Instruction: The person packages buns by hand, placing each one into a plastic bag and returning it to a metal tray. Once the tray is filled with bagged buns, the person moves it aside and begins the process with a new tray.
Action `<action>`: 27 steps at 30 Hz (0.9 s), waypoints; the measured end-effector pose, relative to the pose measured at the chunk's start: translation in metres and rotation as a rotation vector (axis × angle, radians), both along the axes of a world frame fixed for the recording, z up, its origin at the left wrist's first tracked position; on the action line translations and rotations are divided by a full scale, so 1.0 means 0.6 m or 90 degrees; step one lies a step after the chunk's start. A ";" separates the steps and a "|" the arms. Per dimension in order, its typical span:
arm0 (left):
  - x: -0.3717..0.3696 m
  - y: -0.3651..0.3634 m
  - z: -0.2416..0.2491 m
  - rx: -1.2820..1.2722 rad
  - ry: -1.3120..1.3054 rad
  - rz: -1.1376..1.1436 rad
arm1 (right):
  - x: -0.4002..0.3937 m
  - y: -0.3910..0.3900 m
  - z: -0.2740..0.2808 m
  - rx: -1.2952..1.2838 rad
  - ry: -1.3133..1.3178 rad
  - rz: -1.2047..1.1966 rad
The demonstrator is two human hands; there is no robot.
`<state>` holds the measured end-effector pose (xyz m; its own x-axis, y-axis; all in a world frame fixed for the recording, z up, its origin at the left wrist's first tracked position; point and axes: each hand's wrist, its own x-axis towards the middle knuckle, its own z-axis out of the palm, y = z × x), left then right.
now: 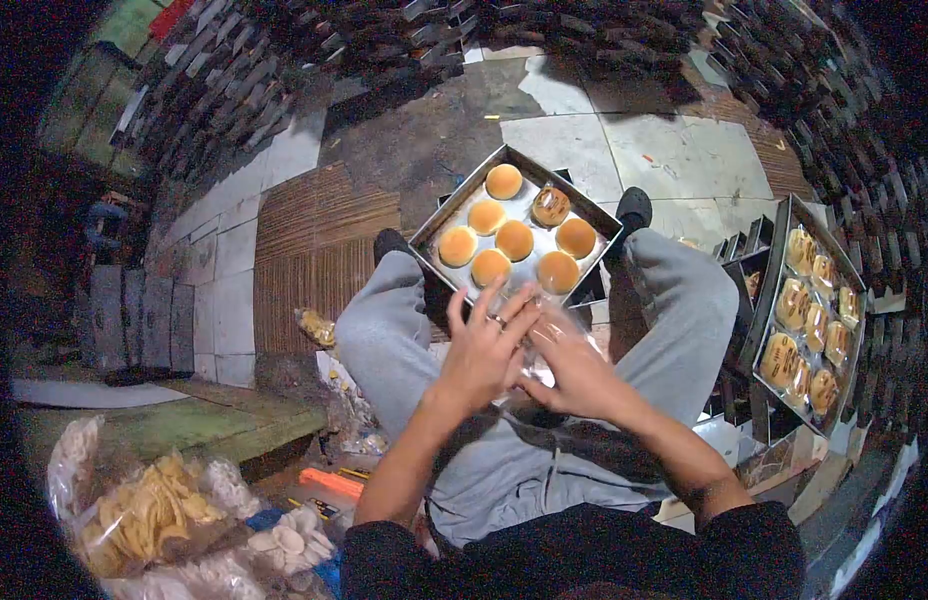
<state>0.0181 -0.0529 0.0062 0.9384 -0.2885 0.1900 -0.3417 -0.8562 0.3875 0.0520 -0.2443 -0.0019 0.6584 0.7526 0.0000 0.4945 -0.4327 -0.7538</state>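
My two hands meet over my lap, just below the near corner of a square metal tray [451,287]. A clear plastic bag [557,322] is between them, its film shiny and crumpled. My left hand [481,352] wears a ring and grips the bag's left side, its outer fingers stretched apart toward the tray. From the right, my right hand [576,372] holds the same bag, with film over its fingers. Several round golden buns [513,240] lie loose in the tray. Beside them sits a wrapped bun [550,205] with dark print on its film.
A second tray [746,345], at the right, bears several wrapped buns [780,360]. Bags of yellowish items [154,510] stand at the lower left, near an orange tool handle [331,484]. Stacked dark metal trays [404,50] line the floor's edges. My legs flank the middle tray.
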 end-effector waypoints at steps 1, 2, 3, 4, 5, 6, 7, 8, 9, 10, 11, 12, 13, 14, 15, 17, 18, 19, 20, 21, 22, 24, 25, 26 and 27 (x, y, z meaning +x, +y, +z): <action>-0.002 -0.008 0.016 0.022 -0.019 0.008 | 0.002 0.012 0.001 -0.030 -0.090 -0.016; -0.006 -0.010 0.037 0.005 0.008 -0.023 | 0.007 0.014 -0.036 0.014 -0.107 0.022; -0.001 -0.007 0.031 0.002 0.010 -0.022 | 0.011 0.028 -0.033 0.011 -0.104 0.022; 0.004 -0.005 0.022 -0.171 -0.040 0.102 | 0.016 0.047 -0.028 0.058 -0.087 -0.017; 0.011 -0.004 0.010 -0.343 -0.093 0.231 | 0.021 0.070 -0.025 0.104 -0.070 -0.053; 0.022 -0.009 -0.027 -0.542 -0.058 0.320 | 0.007 0.095 -0.028 0.169 0.024 -0.066; 0.028 0.012 -0.042 -0.546 -0.056 0.325 | -0.002 0.126 -0.033 0.164 0.027 -0.063; 0.032 0.038 -0.055 -0.753 0.061 0.374 | -0.008 0.155 -0.040 0.198 0.107 -0.059; 0.040 0.066 -0.066 -0.959 0.181 0.417 | -0.005 0.183 -0.048 0.231 0.187 -0.054; 0.055 0.099 -0.071 -0.995 0.054 0.504 | 0.007 0.211 -0.059 0.223 0.190 -0.050; 0.063 0.132 -0.074 -1.020 -0.073 0.596 | 0.019 0.238 -0.073 0.244 0.173 -0.072; 0.066 0.165 -0.069 -1.008 -0.148 0.643 | 0.036 0.266 -0.093 0.266 0.155 -0.093; 0.072 0.199 -0.066 -0.992 -0.226 0.686 | 0.061 0.293 -0.117 0.292 0.135 -0.114; 0.070 0.225 -0.075 -1.071 -0.216 0.695 | 0.104 0.319 -0.168 0.198 0.122 -0.126; 0.068 0.235 -0.079 -1.072 -0.215 0.707 | 0.148 0.349 -0.256 0.116 0.068 -0.175; 0.061 0.245 -0.080 -1.278 -0.145 0.604 | 0.235 0.407 -0.410 -0.004 -0.010 -0.264; 0.057 0.248 -0.087 -1.285 -0.130 0.571 | 0.273 0.431 -0.458 -0.043 -0.033 -0.310; 0.057 0.251 -0.090 -1.286 -0.132 0.579 | 0.300 0.452 -0.499 -0.046 -0.029 -0.304; 0.059 0.253 -0.090 -1.308 -0.114 0.562 | 0.320 0.471 -0.535 -0.151 -0.041 -0.322; 0.062 0.255 -0.086 -1.329 -0.097 0.545 | 0.331 0.486 -0.549 -0.256 -0.053 -0.337; 0.067 0.253 -0.074 -1.240 -0.061 0.623 | 0.335 0.494 -0.560 -0.257 -0.049 -0.332; 0.071 0.254 -0.083 -1.258 -0.048 0.604 | 0.341 0.499 -0.568 -0.307 -0.059 -0.313; 0.070 0.250 -0.081 -1.279 -0.033 0.581 | 0.343 0.493 -0.556 -0.307 -0.054 -0.312; 0.074 0.247 -0.069 -1.308 -0.009 0.589 | 0.353 0.483 -0.541 -0.349 0.067 -0.252; 0.076 0.243 -0.069 -1.305 -0.009 0.584 | 0.362 0.477 -0.513 -0.386 0.184 -0.192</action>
